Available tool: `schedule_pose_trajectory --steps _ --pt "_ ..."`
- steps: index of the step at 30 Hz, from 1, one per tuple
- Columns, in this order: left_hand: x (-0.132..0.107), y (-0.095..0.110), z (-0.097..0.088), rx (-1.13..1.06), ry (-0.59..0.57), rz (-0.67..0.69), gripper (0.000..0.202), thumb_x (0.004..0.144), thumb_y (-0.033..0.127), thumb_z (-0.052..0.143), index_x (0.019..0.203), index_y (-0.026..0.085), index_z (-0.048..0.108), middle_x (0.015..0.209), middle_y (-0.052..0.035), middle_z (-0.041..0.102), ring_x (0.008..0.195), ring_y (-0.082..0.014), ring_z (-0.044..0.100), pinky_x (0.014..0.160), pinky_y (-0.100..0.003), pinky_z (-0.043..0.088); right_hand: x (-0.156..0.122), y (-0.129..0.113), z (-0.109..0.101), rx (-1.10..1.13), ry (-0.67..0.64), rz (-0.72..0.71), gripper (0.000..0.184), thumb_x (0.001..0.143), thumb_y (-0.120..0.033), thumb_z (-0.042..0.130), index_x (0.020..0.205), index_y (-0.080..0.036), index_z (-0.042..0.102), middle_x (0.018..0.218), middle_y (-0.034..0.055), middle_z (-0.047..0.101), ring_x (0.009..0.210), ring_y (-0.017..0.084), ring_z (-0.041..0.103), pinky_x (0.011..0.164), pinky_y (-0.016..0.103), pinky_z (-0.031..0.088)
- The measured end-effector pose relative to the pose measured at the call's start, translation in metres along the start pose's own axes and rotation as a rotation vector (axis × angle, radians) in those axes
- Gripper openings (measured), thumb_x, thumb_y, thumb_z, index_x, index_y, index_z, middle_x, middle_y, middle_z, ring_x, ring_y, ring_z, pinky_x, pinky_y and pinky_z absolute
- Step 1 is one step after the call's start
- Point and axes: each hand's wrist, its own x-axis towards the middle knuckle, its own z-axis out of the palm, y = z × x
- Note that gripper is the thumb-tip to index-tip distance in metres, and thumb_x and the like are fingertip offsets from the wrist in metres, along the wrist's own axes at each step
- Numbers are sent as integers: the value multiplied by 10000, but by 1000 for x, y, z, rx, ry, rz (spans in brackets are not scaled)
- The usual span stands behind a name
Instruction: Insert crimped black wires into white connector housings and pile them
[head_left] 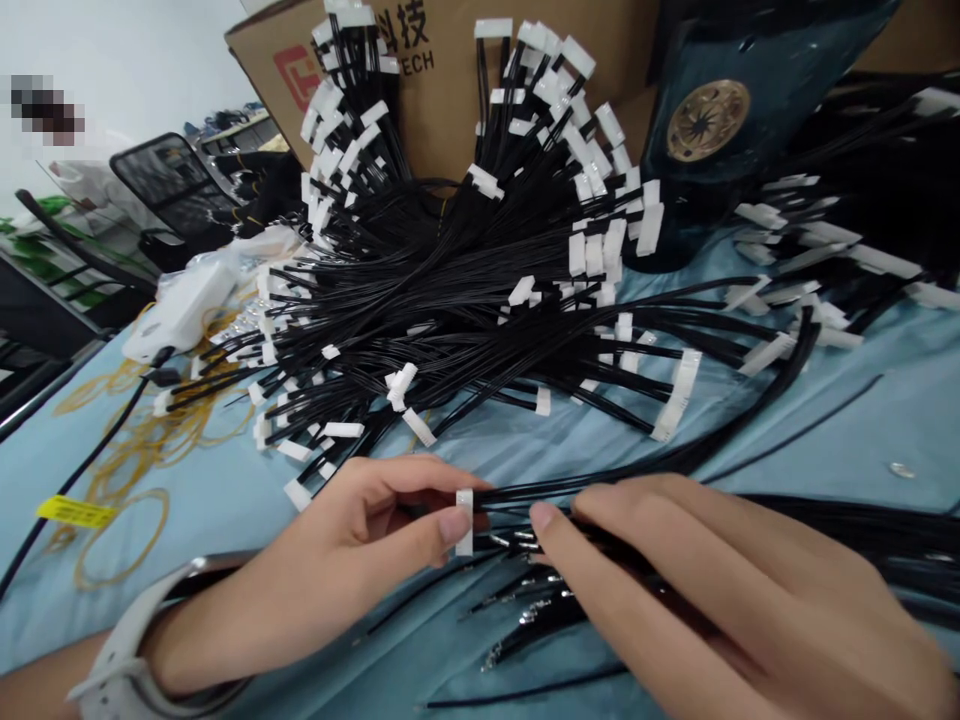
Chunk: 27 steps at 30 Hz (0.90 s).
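Observation:
Between thumb and fingers, my left hand [375,545] pinches a white connector housing [464,535], held upright. Several black wires [525,492] run from its upper part off to the right. My right hand [750,590] is just right of the housing, thumb and fingertips closed on black wires; exactly which ones is partly hidden by the hand. Bare wires with shiny metal crimp terminals [534,612] lie below and between the hands, their ends pointing left. A lone black wire [517,694] lies near the bottom edge.
A large heap of black cable harnesses [450,270] with white connectors lies behind my hands, before a cardboard box [442,110]. Yellow rubber bands [150,450] and a white device [180,312] are at left. A dark container [697,130] stands behind right. Further back, a chair [161,180].

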Motion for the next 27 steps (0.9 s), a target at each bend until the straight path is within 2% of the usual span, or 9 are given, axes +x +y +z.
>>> schedule_pose_trajectory --steps 2,5,9,14,20,27 --pt "0 -1 -1 4 14 -9 108 811 235 772 914 218 797 736 38 689 644 -115 551 590 -177 480 2 -2 -2 -24 59 -40 283 939 -90 470 1029 -109 738 801 58 720 685 208 631 574 372 514" --pt "0 -3 -3 28 -5 -16 118 844 270 749 943 223 796 727 37 677 667 -122 558 597 -178 464 8 -6 -2 -61 95 -62 314 941 -20 474 935 -122 771 737 30 718 682 176 641 600 346 543" --pt "0 -3 -2 -20 -16 -23 116 844 206 744 941 234 804 725 55 677 636 -91 535 590 -144 453 13 -9 0 -63 37 -75 422 934 27 399 865 -138 781 682 23 725 583 167 628 525 348 521" --pt "2 -1 1 -97 -10 -27 132 764 152 801 866 234 819 732 58 706 635 -82 558 586 -122 482 11 -8 1 -29 -31 14 449 925 1 365 684 -169 704 576 43 650 504 187 608 460 345 451" --pt "0 -4 0 -91 5 -7 214 754 107 806 896 265 832 740 60 738 652 -68 611 606 -86 507 4 -12 13 -12 56 12 328 884 -31 471 722 -151 730 640 57 709 561 207 652 464 340 445" --pt "1 -4 1 -141 13 -4 204 740 98 816 862 261 838 728 68 728 635 -56 599 594 -66 507 5 -12 7 8 -88 -23 250 848 -30 545 744 -154 736 677 49 724 561 197 635 456 333 450"
